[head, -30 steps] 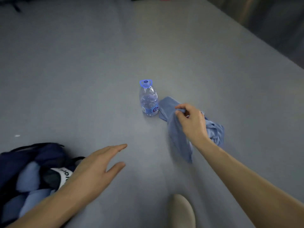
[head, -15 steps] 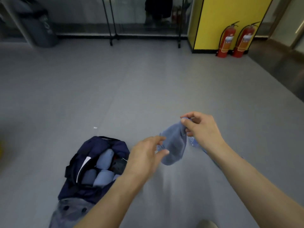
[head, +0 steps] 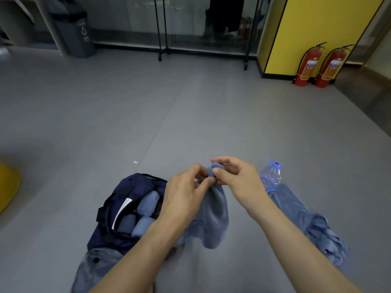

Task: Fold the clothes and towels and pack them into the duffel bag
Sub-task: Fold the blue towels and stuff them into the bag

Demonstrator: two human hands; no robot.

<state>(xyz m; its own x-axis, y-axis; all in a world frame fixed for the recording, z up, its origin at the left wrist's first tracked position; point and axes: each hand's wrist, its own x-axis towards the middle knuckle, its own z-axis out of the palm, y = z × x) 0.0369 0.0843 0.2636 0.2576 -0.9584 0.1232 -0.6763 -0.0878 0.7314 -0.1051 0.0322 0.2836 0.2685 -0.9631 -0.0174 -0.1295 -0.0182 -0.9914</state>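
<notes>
Centrally, blue cloth [head: 214, 212] lifted off the floor, its bunched top corner pinched from both sides, the rest hanging slack below the wrists. Left hand [head: 185, 194] gripping that corner, thumb and fingertips curled onto it. Right hand [head: 238, 178] likewise, thumb and forefinger closed on the same bunched tip, the two hands nearly touching.

Just left of the hanging cloth and partly behind the left forearm, navy duffel bag [head: 124, 191] on the floor, mouth open, with rolled blue pieces [head: 148, 203] packed side by side inside and a white strip along its inner edge. Against the bag's near end, grey garment [head: 95, 267] with dark snaps, lying on the floor.

To the right, under and beyond the right forearm, crumpled blue fabric [head: 300, 214] spread on the floor; unclear whether joined to the held cloth or separate. Just beside its far end, clear water bottle [head: 271, 176] with a blue cap, upright, close beyond the right hand.

Grey floor [head: 190, 113] all around. Far back: two red fire extinguishers [head: 307, 64] beside a yellow wall panel [head: 317, 28], black rack legs [head: 160, 39] before glass, a dark bin [head: 74, 32] at far left. At the left edge, a yellow object [head: 6, 187], cut off.
</notes>
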